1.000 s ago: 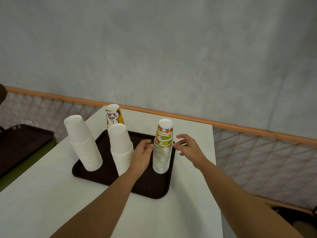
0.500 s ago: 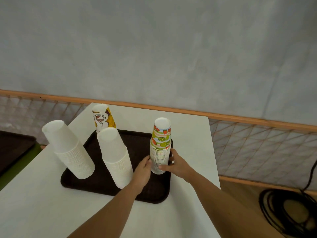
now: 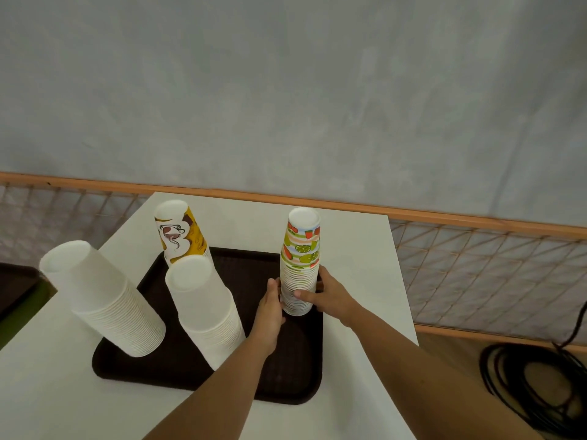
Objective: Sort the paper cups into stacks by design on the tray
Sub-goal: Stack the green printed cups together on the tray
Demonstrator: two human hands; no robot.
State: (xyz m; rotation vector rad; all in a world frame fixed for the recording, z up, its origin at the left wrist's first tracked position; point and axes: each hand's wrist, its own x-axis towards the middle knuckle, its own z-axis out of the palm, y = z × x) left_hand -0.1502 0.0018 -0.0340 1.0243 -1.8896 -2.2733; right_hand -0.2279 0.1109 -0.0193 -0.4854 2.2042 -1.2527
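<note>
Four upside-down stacks of paper cups stand on a dark brown tray [image 3: 295,369]. The fruit-pattern stack [image 3: 301,249] is at the tray's right side. My right hand [image 3: 330,295] grips its lower part, thumb across the front and fingers behind. My left hand [image 3: 270,308] rests against the stack's left side with straight fingers. A plain white stack [image 3: 203,300] stands in the tray's middle and a second white stack [image 3: 98,293] at its left. Behind them is a yellow stack with a coffee print [image 3: 181,233].
The tray lies on a white table [image 3: 359,258] whose right edge is close to the fruit stack. An orange rail with netting [image 3: 476,268] runs behind. A coil of black cable [image 3: 533,385] lies on the floor at the right. Another dark tray [image 3: 12,284] sits far left.
Both hands came down from the fruit stack's upper part to its lower part; my right hand now grips it and the left touches its side. The camera has tilted and moved closer.
</note>
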